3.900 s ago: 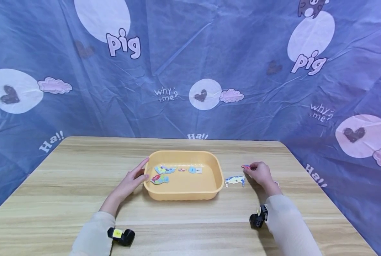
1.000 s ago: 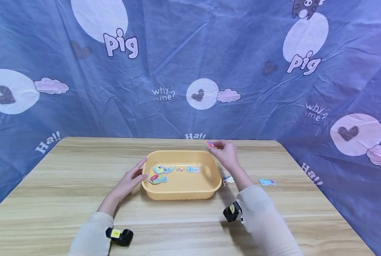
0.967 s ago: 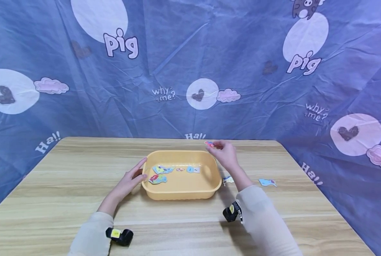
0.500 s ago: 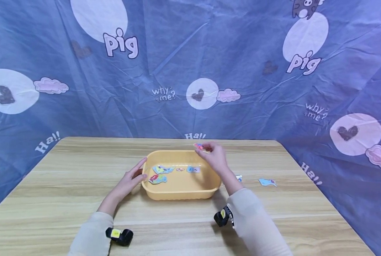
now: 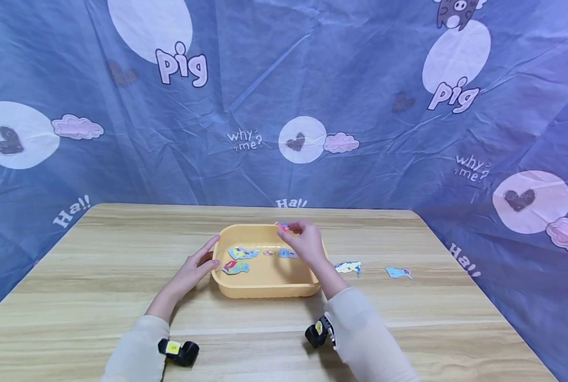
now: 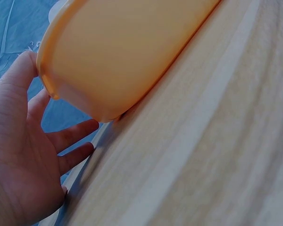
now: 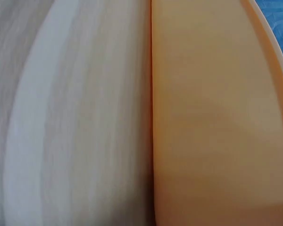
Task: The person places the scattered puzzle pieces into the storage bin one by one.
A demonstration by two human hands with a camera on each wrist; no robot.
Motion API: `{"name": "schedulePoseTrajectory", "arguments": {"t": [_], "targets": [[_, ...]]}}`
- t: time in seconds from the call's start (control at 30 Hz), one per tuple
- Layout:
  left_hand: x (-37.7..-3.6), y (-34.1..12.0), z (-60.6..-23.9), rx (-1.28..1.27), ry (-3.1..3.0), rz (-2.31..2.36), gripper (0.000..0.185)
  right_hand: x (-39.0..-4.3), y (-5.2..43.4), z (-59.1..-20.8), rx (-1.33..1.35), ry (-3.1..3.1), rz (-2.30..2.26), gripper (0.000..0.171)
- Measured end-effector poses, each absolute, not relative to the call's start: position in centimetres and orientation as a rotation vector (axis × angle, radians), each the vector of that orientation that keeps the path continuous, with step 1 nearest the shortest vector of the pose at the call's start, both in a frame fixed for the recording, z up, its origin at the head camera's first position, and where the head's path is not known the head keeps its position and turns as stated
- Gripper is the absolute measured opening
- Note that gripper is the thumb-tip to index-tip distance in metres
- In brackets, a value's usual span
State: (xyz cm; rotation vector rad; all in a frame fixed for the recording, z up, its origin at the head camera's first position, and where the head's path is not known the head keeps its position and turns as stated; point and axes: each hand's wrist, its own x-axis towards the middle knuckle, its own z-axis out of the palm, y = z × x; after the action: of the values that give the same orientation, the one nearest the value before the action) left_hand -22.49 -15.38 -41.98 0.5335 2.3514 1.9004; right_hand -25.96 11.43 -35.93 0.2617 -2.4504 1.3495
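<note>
Right hand [image 5: 307, 245] moved left over tray [image 5: 264, 289], pinching puzzle piece [image 5: 284, 227]; left hand [image 5: 195, 268], fingers straight, touches tray.

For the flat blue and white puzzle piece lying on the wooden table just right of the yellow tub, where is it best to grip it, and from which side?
The blue and white puzzle piece lies flat on the wooden table, so probably come from above and pinch its two long edges with fingertips, on the side away from the yellow plastic tub, where there is free space.
</note>
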Motion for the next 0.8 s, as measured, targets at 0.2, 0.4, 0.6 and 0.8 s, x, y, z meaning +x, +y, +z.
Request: {"name": "schedulePoseTrajectory", "arguments": {"t": [0.2,0.4,0.6,0.8], "targets": [[-22.4,-15.4,-42.0,0.528,2.345,1.905,0.060,-25.4,10.3,-35.8,0.232,-2.550,1.319,0.031],[-22.5,-15.4,-41.9,0.525,2.356,1.893,0.060,-25.2,9.2,-36.0,0.295,-2.523,1.303,0.029],[-22.7,-15.4,-42.0,0.499,2.368,1.874,0.060,-25.3,8.5,-36.2,0.271,-2.527,1.328,0.027],[-22.7,-15.5,-42.0,0.504,2.361,1.880,0.059,-25.2,8.0,-36.3,0.251,-2.553,1.358,0.027]]}}
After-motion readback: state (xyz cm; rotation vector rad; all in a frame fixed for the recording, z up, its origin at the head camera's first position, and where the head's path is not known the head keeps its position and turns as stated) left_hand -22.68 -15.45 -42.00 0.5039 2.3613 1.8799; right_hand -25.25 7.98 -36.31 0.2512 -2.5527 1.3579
